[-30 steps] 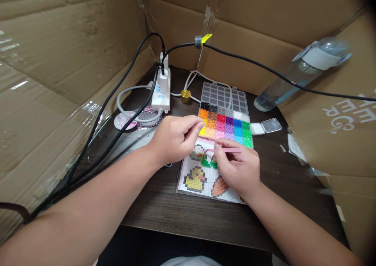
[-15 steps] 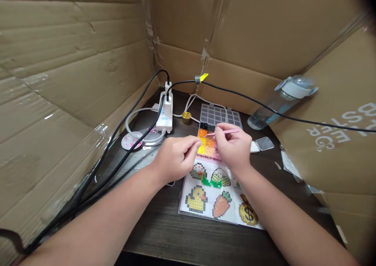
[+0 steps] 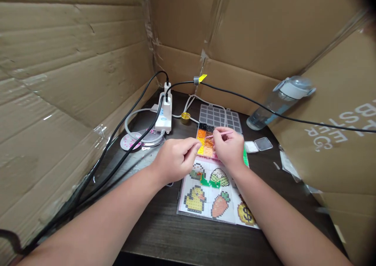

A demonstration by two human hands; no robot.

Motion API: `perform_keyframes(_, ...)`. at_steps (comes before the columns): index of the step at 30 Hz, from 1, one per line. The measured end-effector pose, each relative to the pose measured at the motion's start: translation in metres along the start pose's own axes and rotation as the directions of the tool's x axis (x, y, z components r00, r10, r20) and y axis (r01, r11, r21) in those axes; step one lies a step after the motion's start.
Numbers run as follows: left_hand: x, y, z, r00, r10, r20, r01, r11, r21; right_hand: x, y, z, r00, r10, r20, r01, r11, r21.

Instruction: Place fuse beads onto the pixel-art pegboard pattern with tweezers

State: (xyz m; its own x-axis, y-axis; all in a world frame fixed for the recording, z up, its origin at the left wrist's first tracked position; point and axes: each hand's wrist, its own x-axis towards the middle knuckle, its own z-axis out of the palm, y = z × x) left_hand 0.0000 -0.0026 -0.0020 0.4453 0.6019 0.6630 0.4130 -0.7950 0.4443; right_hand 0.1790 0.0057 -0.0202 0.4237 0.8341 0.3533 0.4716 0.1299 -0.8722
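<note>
Pink tweezers (image 3: 225,133) are pinched in my right hand (image 3: 229,146), their tip over the brown and orange cells of a bead box (image 3: 202,143). My left hand (image 3: 178,158) is closed just left of that box, thumb against the curled fingers; whatever it may hold is hidden. Below both hands lies a pattern sheet (image 3: 207,209) with pixel pictures of a duck, a carrot and others. A strip of green beads (image 3: 210,182) rests on the sheet, with a few orange ones at its left end.
A white power strip (image 3: 163,117) with black cables stands back left, near a small gold cup (image 3: 185,118). One black cable (image 3: 246,97) crosses above the table. At right are a water bottle (image 3: 277,103) and a small open case (image 3: 251,146). Cardboard walls (image 3: 179,62) enclose the table.
My right hand and the tweezers have shifted slightly left and down, uncovering green beads at the box's right side. The left hand stays nearly in place. The view has shifted slightly.
</note>
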Motion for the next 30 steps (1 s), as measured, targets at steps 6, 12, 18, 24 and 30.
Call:
perform_keyframes(6,0.000,-0.001,0.000,1.000,0.000,0.009,0.000,1.000,0.015,0.001,0.003,-0.002,0.999,0.043,0.022,-0.044,0.997,0.060)
perform_keyframes(12,0.000,-0.001,0.000,1.000,-0.015,0.011,0.015,1.000,0.009,0.007,-0.005,-0.015,0.999,-0.011,-0.048,0.013,0.999,0.042)
perform_keyframes(18,0.001,0.000,0.001,1.000,-0.011,0.011,0.011,1.000,0.011,-0.020,-0.033,-0.046,0.982,-0.118,0.148,0.130,0.989,-0.070)
perform_keyframes(24,0.001,0.003,0.002,0.999,0.001,0.038,-0.002,1.000,0.013,-0.058,-0.031,-0.051,0.982,-0.085,0.168,0.107,0.986,-0.125)
perform_keyframes(30,0.003,0.005,-0.002,1.000,0.015,-0.010,-0.014,1.000,0.027,-0.062,-0.021,-0.038,0.978,-0.105,0.178,0.130,0.983,-0.133)
